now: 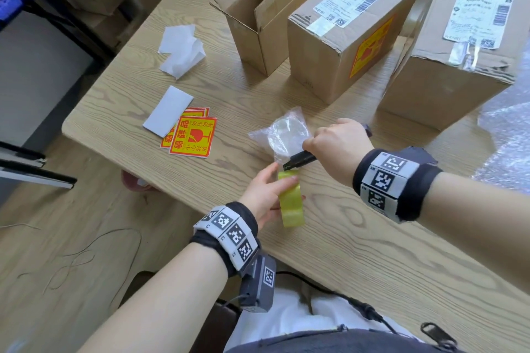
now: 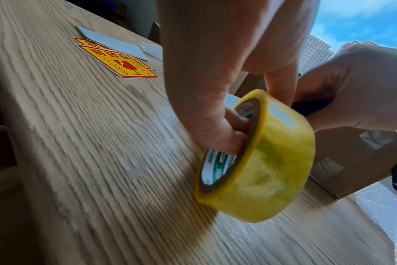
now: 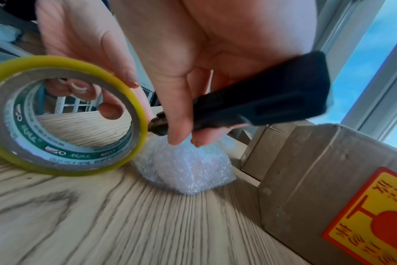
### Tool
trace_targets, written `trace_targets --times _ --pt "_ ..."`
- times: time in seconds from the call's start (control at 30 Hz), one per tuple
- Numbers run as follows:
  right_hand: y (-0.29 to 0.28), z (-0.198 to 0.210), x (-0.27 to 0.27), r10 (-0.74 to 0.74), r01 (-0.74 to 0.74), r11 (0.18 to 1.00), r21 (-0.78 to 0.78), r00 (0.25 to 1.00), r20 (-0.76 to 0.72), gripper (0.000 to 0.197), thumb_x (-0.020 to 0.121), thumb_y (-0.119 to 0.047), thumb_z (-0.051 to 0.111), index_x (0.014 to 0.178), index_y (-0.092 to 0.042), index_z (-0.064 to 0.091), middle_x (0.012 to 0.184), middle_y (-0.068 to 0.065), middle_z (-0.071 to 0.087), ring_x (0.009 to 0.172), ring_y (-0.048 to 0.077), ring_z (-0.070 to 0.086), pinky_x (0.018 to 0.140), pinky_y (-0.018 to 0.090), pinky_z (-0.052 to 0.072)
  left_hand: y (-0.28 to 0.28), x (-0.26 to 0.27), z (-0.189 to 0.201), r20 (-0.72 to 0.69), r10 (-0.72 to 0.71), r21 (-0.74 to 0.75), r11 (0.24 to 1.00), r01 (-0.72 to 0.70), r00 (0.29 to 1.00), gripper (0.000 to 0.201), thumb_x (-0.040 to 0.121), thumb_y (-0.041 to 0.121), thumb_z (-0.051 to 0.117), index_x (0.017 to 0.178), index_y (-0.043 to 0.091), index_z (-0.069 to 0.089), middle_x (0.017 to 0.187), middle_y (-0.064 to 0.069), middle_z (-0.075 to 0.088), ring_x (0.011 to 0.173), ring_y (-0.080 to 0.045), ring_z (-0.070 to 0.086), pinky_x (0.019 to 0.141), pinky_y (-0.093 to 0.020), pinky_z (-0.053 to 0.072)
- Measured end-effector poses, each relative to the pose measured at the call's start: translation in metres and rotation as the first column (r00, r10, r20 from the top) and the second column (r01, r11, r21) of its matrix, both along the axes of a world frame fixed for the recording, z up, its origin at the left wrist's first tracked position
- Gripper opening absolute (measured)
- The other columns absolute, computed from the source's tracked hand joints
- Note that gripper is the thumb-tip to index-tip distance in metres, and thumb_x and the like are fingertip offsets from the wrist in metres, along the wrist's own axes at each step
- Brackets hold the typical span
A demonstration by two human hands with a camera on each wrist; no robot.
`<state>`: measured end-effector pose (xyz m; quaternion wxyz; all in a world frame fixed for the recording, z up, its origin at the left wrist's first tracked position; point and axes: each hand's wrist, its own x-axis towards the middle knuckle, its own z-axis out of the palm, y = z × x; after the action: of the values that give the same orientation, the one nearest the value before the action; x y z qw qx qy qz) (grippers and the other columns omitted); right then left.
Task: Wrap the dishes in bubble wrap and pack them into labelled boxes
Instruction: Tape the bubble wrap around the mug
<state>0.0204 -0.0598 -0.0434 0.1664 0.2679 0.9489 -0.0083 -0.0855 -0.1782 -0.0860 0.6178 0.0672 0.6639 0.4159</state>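
Wrapped dish (image 1: 282, 135): a round, flat dish inside clear bubble wrap, lying on the table (image 1: 358, 238) just beyond my hands and in front of the boxes. The wrap is dimpled, cloudy and bunched to loose corners.

Tape (image 1: 290, 199): a glossy yellow-tinted roll on a brown card core with green print. My left hand (image 1: 263, 195) grips it, fingers hooked through the core, thumb on the outer face.

Cutter (image 1: 299, 158): a matte black, slab-sided handle clenched in my right hand (image 1: 335, 146), its tip at the upper edge of the roll; I judge that I am cutting a strip to seal the wrap.

Progress, as judged: 2 boxes (image 1: 352, 26) stand closed, taped and carrying shipping labels, 1 showing a fragile sticker. 1 open box (image 1: 258, 8) of plain corrugated card is not yet filled or sealed. This dish is wrapped but not yet taped or boxed.

Spare stickers (image 1: 193, 135), red on yellow, lie left of the dish. More bubble wrap (image 1: 507, 135) lies at the right.
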Motion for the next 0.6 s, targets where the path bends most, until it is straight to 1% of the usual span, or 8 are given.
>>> trace_targets --times 0.07,0.13,0.23,0.3,0.4,0.47,0.53,0.6 --pt "-0.002 -0.001 -0.002 0.035 -0.035 0.999 0.020 0.999 0.005 0.025 0.084 -0.003 0.048 0.094 -0.023 0.058 0.063 -0.008 0.028 0.072 0.018 0.042 0.072 0.028 0.024 0.001 0.000 0.000 0.006 0.004 0.006 1.000 -0.004 1.000 0.071 0.089 0.016 0.064 0.148 0.026 0.026 0.123 -0.002 0.062 0.069 -0.013 0.072 0.064 -0.031 0.058" --pt "-0.005 -0.001 -0.005 0.058 -0.058 0.998 0.035 0.998 0.006 0.024 0.085 -0.003 0.047 0.094 -0.021 0.059 0.063 -0.008 0.026 0.071 0.019 0.042 0.072 0.029 0.023 0.001 0.000 -0.002 0.010 0.010 0.008 1.000 -0.010 1.000 0.070 0.089 0.015 0.064 0.147 0.027 0.027 0.114 0.001 0.065 0.069 -0.012 0.071 0.066 -0.032 0.058" --pt "-0.010 -0.004 -0.011 0.097 -0.097 0.995 0.027 0.995 0.001 0.023 0.087 -0.005 0.045 0.096 -0.019 0.060 0.073 -0.007 0.037 0.076 0.020 0.050 0.073 0.029 0.023 0.002 -0.001 -0.003 0.015 -0.019 0.016 1.000 0.019 1.000 0.062 0.089 0.014 0.064 0.143 0.027 0.035 0.105 -0.002 0.068 0.072 -0.015 0.072 0.065 -0.032 0.059" --pt "-0.011 -0.005 -0.013 0.115 -0.115 0.993 0.021 0.993 0.004 0.022 0.089 -0.007 0.044 0.098 -0.019 0.059 0.080 -0.005 0.041 0.082 0.021 0.056 0.074 0.029 0.023 0.002 -0.002 -0.001 0.018 -0.022 0.010 1.000 0.022 1.000 0.060 0.089 0.013 0.063 0.142 0.025 0.037 0.107 -0.005 0.068 0.072 -0.016 0.072 0.062 -0.031 0.058" --pt "-0.006 -0.002 -0.010 0.099 -0.099 0.995 0.027 0.995 0.012 0.021 0.090 -0.008 0.044 0.097 -0.020 0.060 0.068 -0.007 0.033 0.074 0.020 0.046 0.073 0.028 0.023 0.003 -0.004 0.000 0.009 -0.009 -0.012 1.000 0.010 1.000 0.062 0.088 0.010 0.065 0.141 0.024 0.036 0.113 -0.009 0.067 0.067 -0.016 0.071 0.057 -0.027 0.057" --pt "-0.003 0.000 -0.006 0.088 -0.089 0.995 0.046 0.996 0.023 0.021 0.088 -0.006 0.046 0.092 -0.022 0.058 0.064 -0.007 0.027 0.071 0.019 0.042 0.072 0.028 0.023 0.005 -0.005 -0.001 0.014 -0.018 -0.019 1.000 0.018 1.000 0.065 0.086 0.008 0.066 0.143 0.023 0.036 0.121 -0.010 0.064 0.068 -0.018 0.072 0.057 -0.028 0.057" --pt "-0.002 0.002 -0.003 0.073 -0.075 0.996 0.051 0.997 0.029 0.021 0.086 -0.004 0.046 0.085 -0.023 0.052 0.063 -0.007 0.027 0.070 0.019 0.041 0.072 0.028 0.023 0.007 -0.004 -0.002 0.028 -0.014 -0.025 1.000 0.014 1.000 0.068 0.085 0.006 0.067 0.143 0.024 0.036 0.128 -0.010 0.059 0.071 -0.021 0.072 0.059 -0.030 0.057" --pt "-0.001 0.002 0.000 0.048 -0.049 0.997 0.067 0.998 0.027 0.021 0.084 -0.003 0.046 0.080 -0.023 0.049 0.063 -0.007 0.029 0.070 0.018 0.042 0.072 0.028 0.023 0.008 -0.004 -0.001 0.032 0.001 -0.029 1.000 0.000 0.999 0.067 0.085 0.005 0.066 0.143 0.024 0.036 0.124 -0.009 0.061 0.070 -0.022 0.072 0.060 -0.031 0.058"
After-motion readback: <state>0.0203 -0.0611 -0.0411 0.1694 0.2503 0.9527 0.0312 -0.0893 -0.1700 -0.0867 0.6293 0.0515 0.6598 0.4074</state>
